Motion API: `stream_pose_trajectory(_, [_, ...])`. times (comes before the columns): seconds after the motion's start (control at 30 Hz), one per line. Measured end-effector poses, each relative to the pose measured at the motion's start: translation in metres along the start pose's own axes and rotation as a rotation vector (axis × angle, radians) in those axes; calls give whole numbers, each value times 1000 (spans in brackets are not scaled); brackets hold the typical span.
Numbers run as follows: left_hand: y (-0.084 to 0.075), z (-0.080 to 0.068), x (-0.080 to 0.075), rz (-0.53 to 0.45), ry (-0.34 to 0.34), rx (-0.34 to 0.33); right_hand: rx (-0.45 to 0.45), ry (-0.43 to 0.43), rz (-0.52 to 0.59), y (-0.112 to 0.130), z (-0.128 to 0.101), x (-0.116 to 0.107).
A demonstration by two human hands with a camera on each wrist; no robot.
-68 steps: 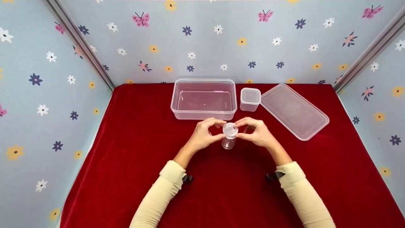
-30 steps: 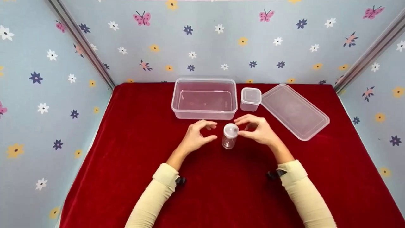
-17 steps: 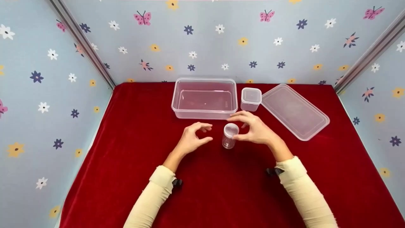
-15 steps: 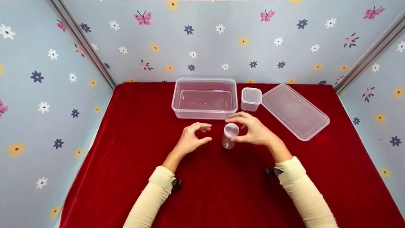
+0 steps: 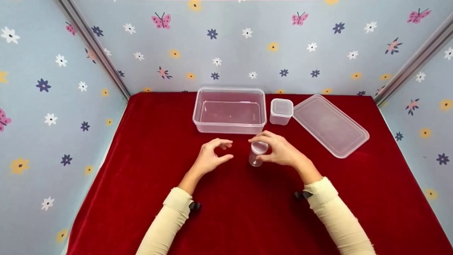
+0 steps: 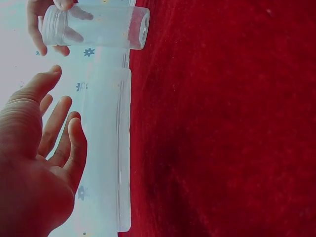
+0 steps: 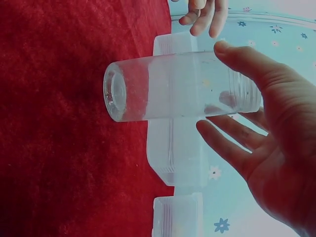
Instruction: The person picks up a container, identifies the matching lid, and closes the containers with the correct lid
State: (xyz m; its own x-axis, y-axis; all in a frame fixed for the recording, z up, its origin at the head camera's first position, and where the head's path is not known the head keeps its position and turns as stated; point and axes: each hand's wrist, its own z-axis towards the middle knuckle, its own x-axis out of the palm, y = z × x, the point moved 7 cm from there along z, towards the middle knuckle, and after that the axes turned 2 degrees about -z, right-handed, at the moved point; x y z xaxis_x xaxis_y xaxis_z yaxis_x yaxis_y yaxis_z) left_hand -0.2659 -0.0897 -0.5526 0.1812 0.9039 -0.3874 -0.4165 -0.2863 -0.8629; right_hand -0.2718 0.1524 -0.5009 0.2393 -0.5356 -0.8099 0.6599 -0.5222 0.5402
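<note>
A small clear plastic jar [image 5: 255,159] with a whitish round lid [image 5: 259,147] stands upright on the red cloth, in front of the large box. My right hand [image 5: 279,150] curls round its upper part, thumb on the near side and fingers across the back. The right wrist view shows the thumb [image 7: 242,57] at the jar's ribbed neck, with some fingers partly seen through the clear wall. To the left of the jar, apart from it, my left hand [image 5: 208,157] is held with fingers and thumb loosely parted, nothing between them.
A large clear rectangular box [image 5: 230,127] without a cover stands behind the jar. To its right are a small lidded square tub [image 5: 281,111] and a flat rectangular lid [image 5: 331,125] lying at an angle. Flower-patterned walls [image 5: 244,53] enclose the red-covered table [image 5: 247,219].
My left hand has drawn away from the jar's lid, to the left. My right hand has released its fingertip hold at the lid and come round the jar's upper part. The jar stays in place.
</note>
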Motion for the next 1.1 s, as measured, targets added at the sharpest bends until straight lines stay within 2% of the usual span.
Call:
stream_pose_trajectory(0.33, [6, -2, -2, -10, 12, -24, -6, 10, 14, 0, 0, -1])
stream_pose_trajectory(0.57, [7, -3, -4, 5, -2, -5, -28, -21, 3, 2, 2, -14])
stream_pose_trajectory(0.97, [5, -4, -13, 18, -6, -7, -80, -136, 14, 3, 0, -33])
stream_pose_trajectory(1.1, [2, -3, -19, 32, -16, -10, -95, -202, 61, 1, -2, -34])
